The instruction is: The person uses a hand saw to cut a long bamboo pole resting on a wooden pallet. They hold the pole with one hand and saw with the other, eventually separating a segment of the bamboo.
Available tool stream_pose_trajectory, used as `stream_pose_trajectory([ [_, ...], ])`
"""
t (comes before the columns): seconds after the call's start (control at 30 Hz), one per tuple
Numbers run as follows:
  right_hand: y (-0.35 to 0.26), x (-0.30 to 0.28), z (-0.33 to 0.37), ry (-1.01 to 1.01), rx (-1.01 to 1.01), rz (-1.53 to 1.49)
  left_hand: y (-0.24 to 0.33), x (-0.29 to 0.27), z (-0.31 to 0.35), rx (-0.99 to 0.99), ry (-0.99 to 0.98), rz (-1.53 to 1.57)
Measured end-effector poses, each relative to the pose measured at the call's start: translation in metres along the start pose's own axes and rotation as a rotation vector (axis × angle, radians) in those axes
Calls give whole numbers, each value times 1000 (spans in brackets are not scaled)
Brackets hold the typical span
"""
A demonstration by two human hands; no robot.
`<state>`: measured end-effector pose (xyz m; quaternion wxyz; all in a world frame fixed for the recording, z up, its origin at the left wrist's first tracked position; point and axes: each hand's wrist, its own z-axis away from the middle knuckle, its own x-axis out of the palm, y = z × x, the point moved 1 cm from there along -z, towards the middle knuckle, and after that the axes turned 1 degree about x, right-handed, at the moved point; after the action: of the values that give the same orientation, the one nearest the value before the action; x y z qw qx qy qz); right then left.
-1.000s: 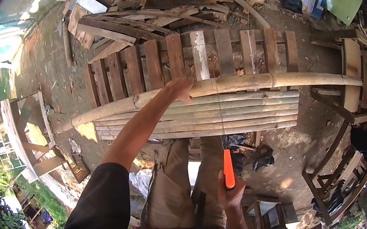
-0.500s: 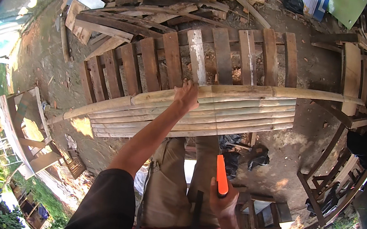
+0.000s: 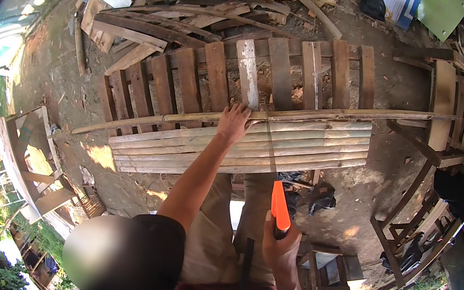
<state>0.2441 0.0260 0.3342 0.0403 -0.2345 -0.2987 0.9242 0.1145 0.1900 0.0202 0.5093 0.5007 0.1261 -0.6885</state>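
My left hand (image 3: 233, 122) is closed over the middle of a long split bamboo pole (image 3: 331, 113). The pole lies crosswise, its right end over a wooden board (image 3: 441, 106). Just on the near side of it, several bamboo strips (image 3: 315, 140) lie side by side like a panel, partly under my left forearm. My right hand (image 3: 282, 244), low and near my thigh, grips a bright orange tapered tool (image 3: 279, 205) with a dark end. Its exact kind does not show. The tool is apart from the bamboo.
Beyond the pole stands a slatted wooden frame (image 3: 216, 74). Scrap timber (image 3: 202, 22) is heaped at the far side. A wooden frame (image 3: 28, 158) stands at the left, and other wooden structures (image 3: 410, 229) are at the right. Black plastic (image 3: 323, 198) lies on the dirt floor.
The long bamboo pole has turned and now shows a narrower side. Its left end has shifted a little left and toward me. My right hand still holds the orange tool.
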Motion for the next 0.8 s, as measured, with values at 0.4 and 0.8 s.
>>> stream_pose_trajectory([
  [0.4, -26, 24, -13, -11, -28, 20, -7, 22, -2, 41, 197, 11],
  [0.8, 36, -53, -10, 41, -491, 211, -32, -19, -18, 156, -37, 169],
])
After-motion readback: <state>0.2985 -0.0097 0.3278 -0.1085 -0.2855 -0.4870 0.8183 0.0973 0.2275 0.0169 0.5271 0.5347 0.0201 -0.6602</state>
